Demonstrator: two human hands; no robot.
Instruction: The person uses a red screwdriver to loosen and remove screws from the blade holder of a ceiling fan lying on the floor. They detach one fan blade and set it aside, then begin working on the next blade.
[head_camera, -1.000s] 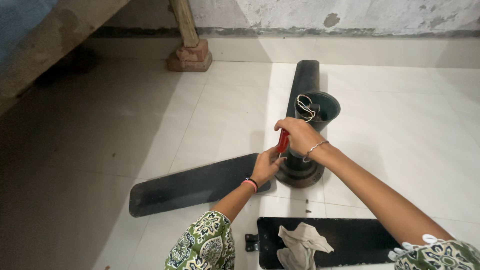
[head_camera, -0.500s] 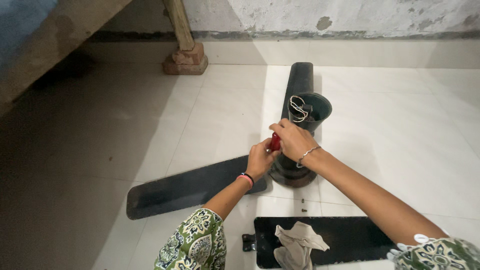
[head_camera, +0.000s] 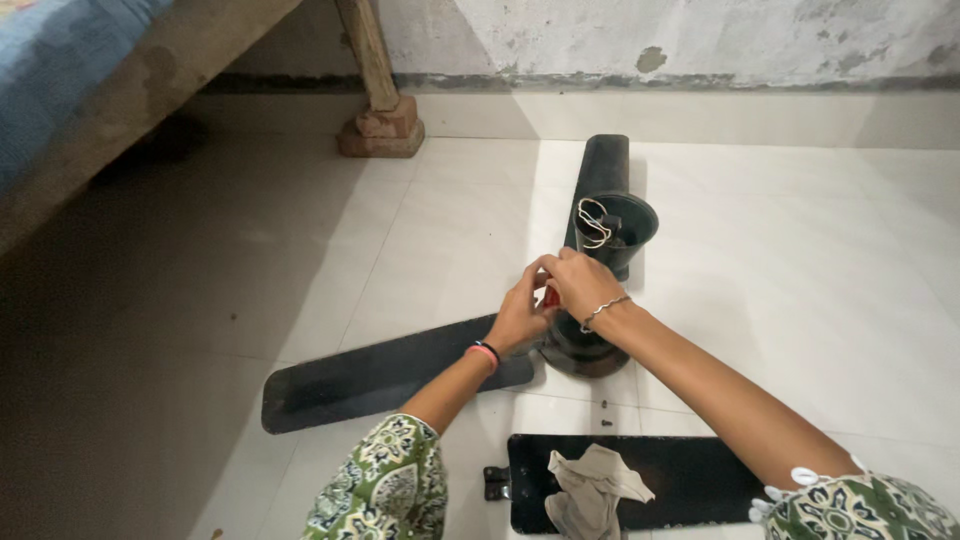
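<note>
1. We are holding both hands together over the black ceiling fan motor (head_camera: 588, 345), which is standing on the white tiled floor (head_camera: 800, 250).
2. Our right hand (head_camera: 583, 285) is curling closed around a red-handled screwdriver (head_camera: 550, 297); only a sliver of the red handle is showing between the two hands.
3. Our left hand (head_camera: 520, 312) is pressing against the same handle from the left, fingers bent around it and touching the right hand.
4. The tip of the tool is hiding behind our hands, so we cannot tell where it is meeting the motor.
5. A black canopy cup (head_camera: 622, 228) is sitting on top of the motor's rod, with white wires (head_camera: 594, 222) looping out of it.
6. One fan blade (head_camera: 385, 372) is reaching from the motor toward the lower left, and another (head_camera: 602, 168) is pointing away toward the wall.
7. A third, loose blade (head_camera: 690, 480) is lying near us, with a crumpled grey cloth (head_camera: 592, 482) resting on it.
8. Small dark screws (head_camera: 606, 405) are lying on the tile between the motor and the loose blade.
</note>
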